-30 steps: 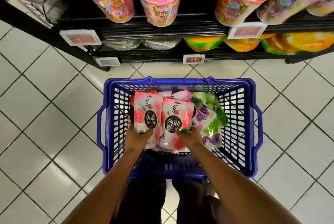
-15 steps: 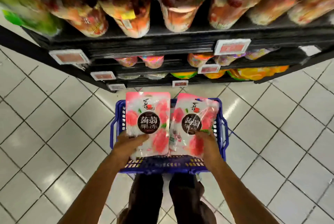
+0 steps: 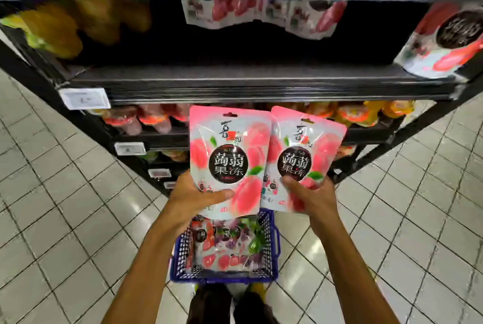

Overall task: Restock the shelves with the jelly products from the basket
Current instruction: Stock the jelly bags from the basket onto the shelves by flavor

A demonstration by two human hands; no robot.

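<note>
Two pink peach jelly pouches are held upright in front of the black shelving. My left hand (image 3: 194,196) grips the lower edge of the left pouch (image 3: 230,156), thumb across its front. My right hand (image 3: 311,196) grips the bottom of the right pouch (image 3: 303,153). Below them on the floor stands the blue basket (image 3: 271,240), with several more jelly pouches (image 3: 227,247) in pink, purple and green inside. The black shelf (image 3: 235,75) above the pouches has matching peach pouches at its back (image 3: 261,13) and one at the right (image 3: 444,41).
Yellow-green bags (image 3: 65,25) lie on the left of that shelf. Lower shelves carry orange and red jelly cups (image 3: 352,111). White price tags (image 3: 85,98) hang on the shelf fronts. Grey tiled floor (image 3: 65,206) spreads on both sides; my feet are just behind the basket.
Both hands have lifted the two peach pouches out of the basket and up in front of the shelves. My view has tilted upward, so a higher shelf shows now.
</note>
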